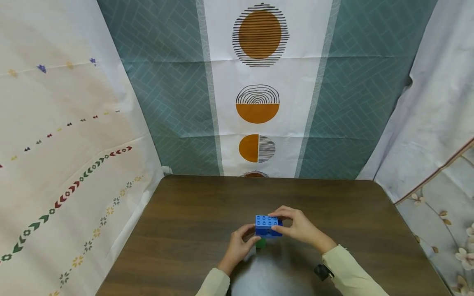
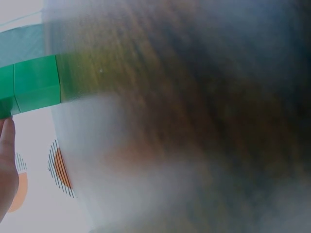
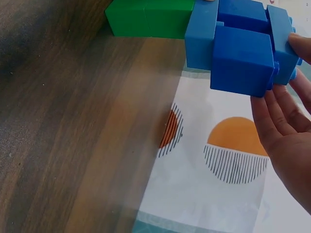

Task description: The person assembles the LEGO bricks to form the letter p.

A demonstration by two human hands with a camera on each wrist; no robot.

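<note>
A stack of toy building bricks stands on the table. Two green bricks (image 3: 150, 18) form its base, one above the other. Over them comes a light blue brick (image 3: 200, 39), then two darker blue bricks (image 3: 242, 60). A studded light blue brick (image 1: 263, 220) tops it. My right hand (image 1: 298, 225) grips this top brick, thumb in front and fingers behind. From the left side, my left hand (image 1: 238, 246) holds the stack lower down, its thumb near the green. In the left wrist view a finger (image 2: 7, 138) meets the green brick's (image 2: 37, 83) upper end.
The brown wooden table (image 1: 185, 213) extends around the stack, with a glossy reflection near its front. A patterned cloth (image 1: 259, 78) hangs behind the back edge; light curtains (image 1: 74, 135) hang at both sides. A black strap piece (image 1: 323, 272) sits at my right sleeve.
</note>
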